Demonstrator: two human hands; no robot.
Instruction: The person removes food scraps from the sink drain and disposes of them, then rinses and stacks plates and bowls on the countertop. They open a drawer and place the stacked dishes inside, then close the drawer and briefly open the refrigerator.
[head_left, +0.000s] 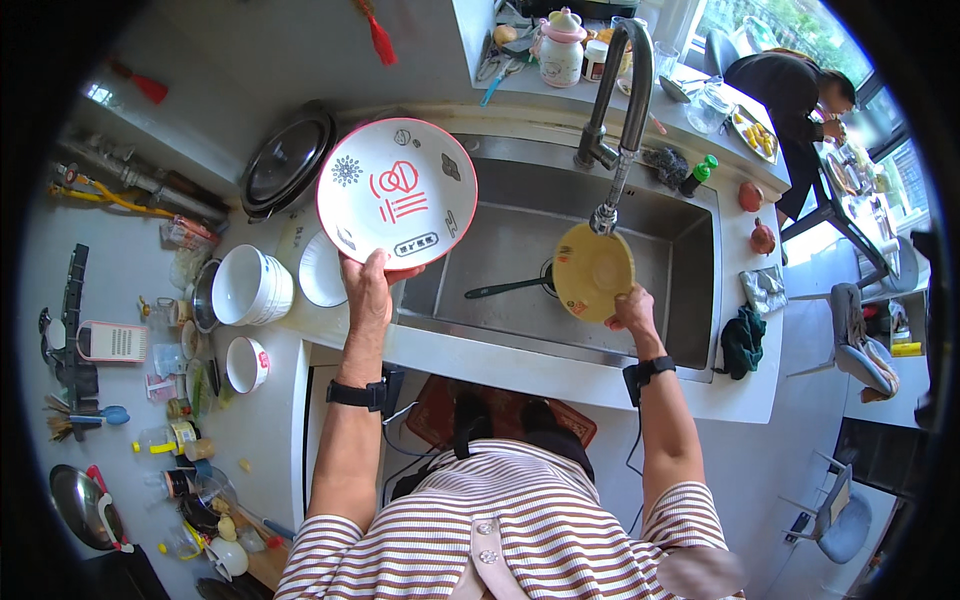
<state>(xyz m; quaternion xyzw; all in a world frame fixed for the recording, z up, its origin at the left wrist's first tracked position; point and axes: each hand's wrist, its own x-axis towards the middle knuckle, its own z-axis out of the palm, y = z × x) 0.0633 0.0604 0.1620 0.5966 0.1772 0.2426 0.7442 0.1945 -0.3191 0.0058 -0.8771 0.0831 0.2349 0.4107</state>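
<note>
My left hand (370, 289) grips the near rim of a white bowl (397, 195) with a red edge and printed patterns, its inside turned up towards me. It is raised over the left end of the stainless steel sink (495, 225). Inside the sink area, my right hand (634, 307) holds a yellow bowl (595, 274) by its rim, tilted, just under the spray head of the tap (604, 219). A dark-handled utensil (510, 287) lies on the sink floor, its far end hidden behind the yellow bowl near the drain.
Stacked white bowls (251, 286), a smaller bowl (247, 364) and a white fluted plate (322, 268) stand on the left counter. A dark lid (289, 161) leans behind them. Right of the sink lie a green cloth (742, 343) and two pomegranates (751, 196). Another person (780, 97) bends over a table.
</note>
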